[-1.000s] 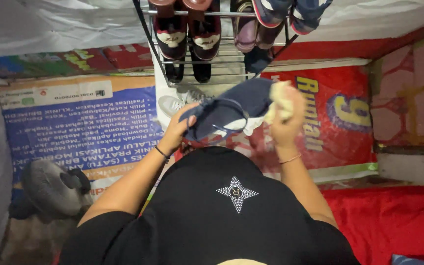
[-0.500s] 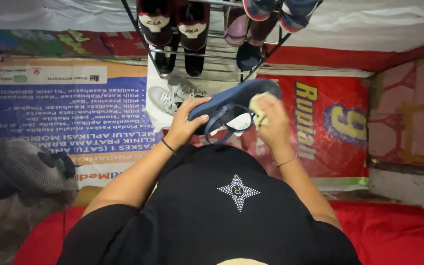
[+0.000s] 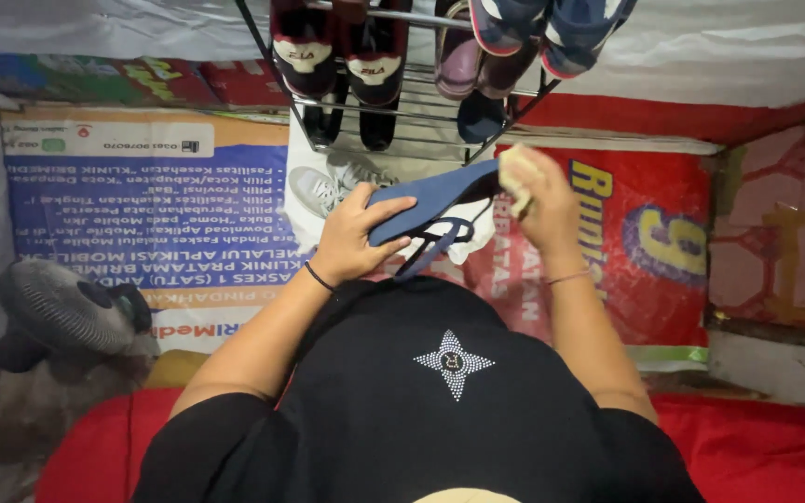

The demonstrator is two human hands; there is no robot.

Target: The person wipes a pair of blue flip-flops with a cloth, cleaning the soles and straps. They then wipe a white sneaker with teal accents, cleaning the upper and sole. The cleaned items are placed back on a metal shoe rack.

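My left hand [image 3: 351, 237] grips one end of a navy blue flip-flop sandal [image 3: 432, 205], held sole up in front of my chest with its straps hanging below. My right hand [image 3: 544, 210] is closed on a pale yellow cloth [image 3: 514, 169] and presses it against the sandal's far end. Both hands hover above the printed floor sheets, just in front of a wire shoe rack [image 3: 421, 102].
The rack carries dark red and white sneakers [image 3: 337, 61], purple and blue shoes [image 3: 514, 37]. Grey sneakers [image 3: 323, 186] lie under it. A grey fan [image 3: 62, 312] lies at left. Blue [image 3: 142, 214] and red [image 3: 645, 233] printed sheets cover the floor; red fabric [image 3: 757, 447] is nearest me.
The cloth hand slid from the sandal's middle to its far tip. The sandal tilted flatter and the view shifted slightly.
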